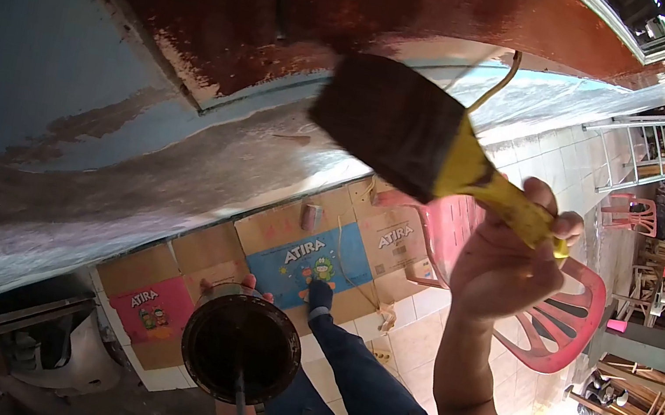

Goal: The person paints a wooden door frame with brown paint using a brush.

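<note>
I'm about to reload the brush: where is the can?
The can is low in the head view, left of centre, in the left hand, between the pink carton and jeans.

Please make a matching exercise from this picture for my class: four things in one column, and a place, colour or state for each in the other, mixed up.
Column 1
1. Paintbrush
2. Round can
3. Nearer plastic chair
4. Cardboard

Column 2
A. Spread flat, with a foot on it
B. In the raised right hand
C. Pink, standing on the floor tiles
D. In the left hand

Right pairs: 1-B, 2-D, 3-C, 4-A
</note>
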The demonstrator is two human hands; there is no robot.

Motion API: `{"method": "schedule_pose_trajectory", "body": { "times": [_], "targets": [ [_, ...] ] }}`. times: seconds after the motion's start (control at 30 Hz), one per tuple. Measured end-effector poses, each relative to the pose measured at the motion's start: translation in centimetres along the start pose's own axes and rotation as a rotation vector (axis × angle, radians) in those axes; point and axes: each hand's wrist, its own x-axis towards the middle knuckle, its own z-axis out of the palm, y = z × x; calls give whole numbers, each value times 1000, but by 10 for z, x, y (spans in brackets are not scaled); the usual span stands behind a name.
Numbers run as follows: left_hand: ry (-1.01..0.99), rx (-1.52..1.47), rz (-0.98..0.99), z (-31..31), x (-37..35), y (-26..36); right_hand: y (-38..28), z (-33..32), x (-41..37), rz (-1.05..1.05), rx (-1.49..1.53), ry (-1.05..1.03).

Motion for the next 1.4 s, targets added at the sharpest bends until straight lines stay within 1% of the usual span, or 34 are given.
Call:
{"method": "schedule_pose_trajectory", "body": {
  "times": [0.07,0.1,0.17,0.23,0.3,0.37,0.4,0.47,0.5,0.53,0.6,0.67,0.77,0.8,0.87,0.93,1.0,1.03,1.07,1.1,1.17,1.2,1.23,1.3,1.33,1.37,1.4],
  "targets": [
    [46,-3,-25,-4,-1,2,4,0,4,-50,-23,-6],
    [20,49,-1,-1,-2,0,6,1,6,-74,-30,-11],
    [11,78,-2,-3,-2,3,-1,3,7,-48,12,-10],
    [50,48,-46,-11,0,9,-5,4,5,-22,63,-31],
    [103,42,-56,-11,-1,10,-1,6,0,-50,14,-7],
    [54,50,-20,-5,-1,5,5,4,2,-66,-30,29],
    [-24,55,15,16,0,-4,3,3,5,-56,16,57],
    [-92,41,57,30,3,-9,-3,7,8,-57,48,88],
    [-80,23,61,31,3,-9,-6,8,7,-57,63,103],
    [-44,20,46,25,3,-7,-4,9,2,-62,84,49],
    [50,29,-2,15,5,-2,1,14,-2,-71,18,-52],
    [89,6,-84,7,3,2,4,13,-1,-71,-59,-45],
    [16,-90,-242,11,4,6,-3,3,7,-62,37,55],
    [-18,-111,-309,9,7,11,-5,11,8,-85,137,110],
    [-31,-89,-301,8,9,11,-5,14,1,-58,122,32],
    [13,0,-153,10,4,1,-2,22,-1,-28,122,-34],
    [58,90,-2,12,-2,-7,1,11,2,-39,47,72],
    [72,87,-11,10,-2,-4,2,6,4,-42,14,122],
    [86,83,-20,8,-2,-1,-3,3,5,-52,-22,125],
    [92,31,-121,5,3,7,-4,5,3,-54,8,119],
    [48,46,-100,14,6,3,-7,8,-2,-60,62,110],
    [-3,114,22,28,4,-10,-6,12,-4,-47,61,-1],
    [-54,181,142,42,4,-21,-4,12,-4,-56,33,-10],
    [-39,197,166,52,4,-29,2,11,-3,-73,-21,-28],
    [-24,161,133,48,3,-25,0,9,0,-43,38,39],
    [-9,124,100,44,2,-22,-3,5,2,-55,18,80],
    [15,43,18,30,2,-10,-5,1,3,-67,-1,121]
  ]
}}
